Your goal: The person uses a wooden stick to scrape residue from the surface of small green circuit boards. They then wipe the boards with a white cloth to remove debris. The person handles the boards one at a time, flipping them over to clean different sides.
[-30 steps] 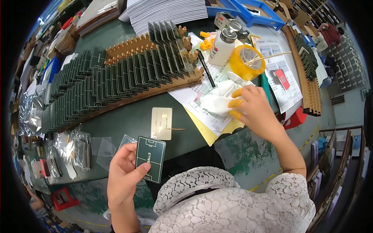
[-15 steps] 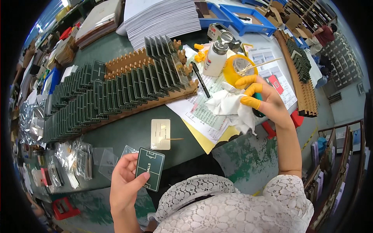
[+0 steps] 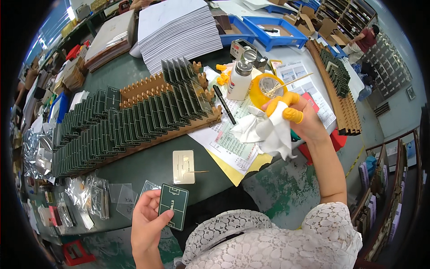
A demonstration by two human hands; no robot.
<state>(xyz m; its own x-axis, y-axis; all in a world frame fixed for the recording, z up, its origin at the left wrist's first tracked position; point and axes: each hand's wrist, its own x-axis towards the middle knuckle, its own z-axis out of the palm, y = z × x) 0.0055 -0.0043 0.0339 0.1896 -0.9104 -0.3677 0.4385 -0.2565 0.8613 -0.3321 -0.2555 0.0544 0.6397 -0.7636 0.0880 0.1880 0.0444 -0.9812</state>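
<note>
A dark green card (image 3: 175, 201) with white pitch-like lines is pinched between the thumb and fingers of my left hand (image 3: 150, 219), near the table's front edge. My right hand (image 3: 309, 121) wears yellow finger cots and grips a crumpled white cloth (image 3: 264, 130), which hangs down from the fingertips. Just beyond that hand lies a roll of yellow tape (image 3: 257, 89) with thin wooden sticks standing in it. Beside the tape is a white bottle (image 3: 239, 81) with a metal top. A cream-coloured card (image 3: 183, 163) lies on the table, a thin wooden stick (image 3: 198, 171) across its edge.
A long slotted wooden rack (image 3: 139, 145) full of green cards fills the left middle. A black marker (image 3: 224, 104) rests on papers. Behind stand a tall paper stack (image 3: 174, 31) and blue trays (image 3: 275, 35). Another card rack (image 3: 338, 89) is at right; plastic sleeves (image 3: 123, 197) lie at left.
My right hand has drawn its fingers closer together over the cloth. The view has shifted a little; my left hand still holds the green card.
</note>
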